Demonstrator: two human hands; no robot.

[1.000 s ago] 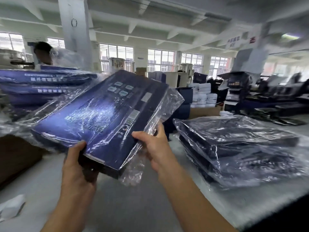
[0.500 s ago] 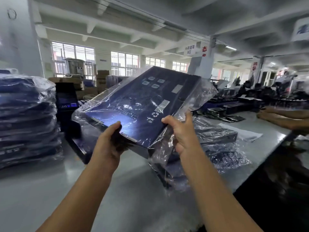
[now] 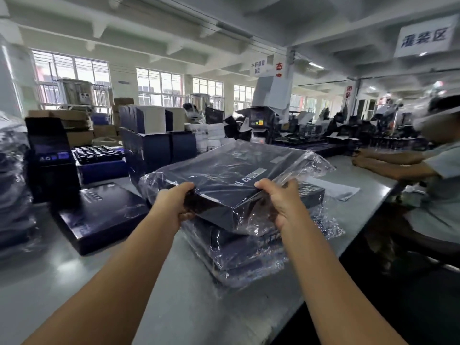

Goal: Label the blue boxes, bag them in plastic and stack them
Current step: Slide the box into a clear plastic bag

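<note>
A flat dark blue box in a clear plastic bag [image 3: 231,180] is held level just above a stack of bagged blue boxes [image 3: 249,252] on the grey table [image 3: 174,307]. My left hand [image 3: 174,202] grips its near left edge. My right hand [image 3: 278,202] grips its near right corner through the plastic. A white label with a code shows on the box top. An unbagged blue box [image 3: 104,215] lies on the table to the left.
A tall pile of bagged boxes [image 3: 12,190] stands at the far left. An open box of dark bottles [image 3: 99,155] and blue cartons [image 3: 159,145] sit behind. Another person [image 3: 423,170] sits at the right with arms on the table.
The bagged box was tilted up in front of me and has come down to level over the stack on the right. My view swung right.
</note>
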